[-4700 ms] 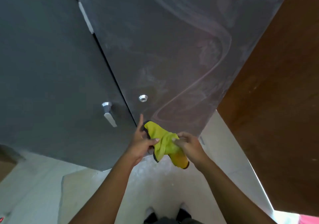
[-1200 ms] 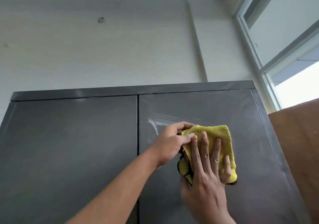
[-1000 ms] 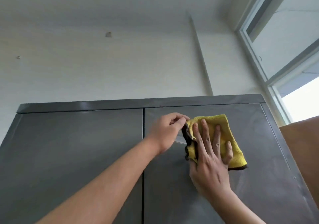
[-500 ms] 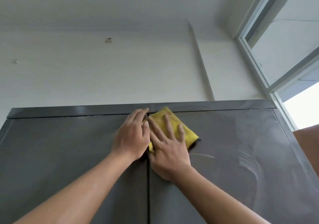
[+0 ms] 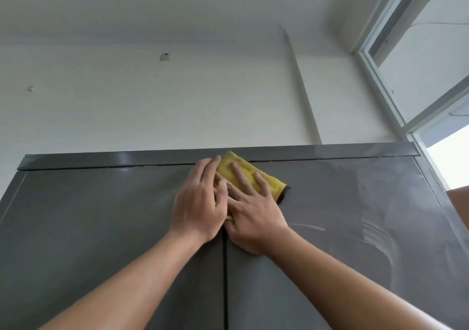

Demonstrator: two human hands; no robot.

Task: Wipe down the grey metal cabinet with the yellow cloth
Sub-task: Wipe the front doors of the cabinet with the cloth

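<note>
The grey metal cabinet (image 5: 355, 202) fills the lower half of the view, its two doors meeting at a dark centre seam. A folded yellow cloth (image 5: 247, 171) with a dark edge lies flat against the top of the right door, touching the top rim beside the seam. My right hand (image 5: 250, 210) presses on the cloth with fingers spread. My left hand (image 5: 200, 202) lies flat beside it on the left door, fingertips reaching the cloth's left corner. Most of the cloth is hidden under my hands.
Pale wipe streaks (image 5: 375, 230) show on the right door. A white wall (image 5: 177, 101) rises behind the cabinet, with a window frame (image 5: 396, 80) at the upper right. A brown panel (image 5: 459, 200) stands at the far right edge.
Both hands slid the cloth left along the top of the right door to the centre seam. In the last half second the hands hardly moved.
</note>
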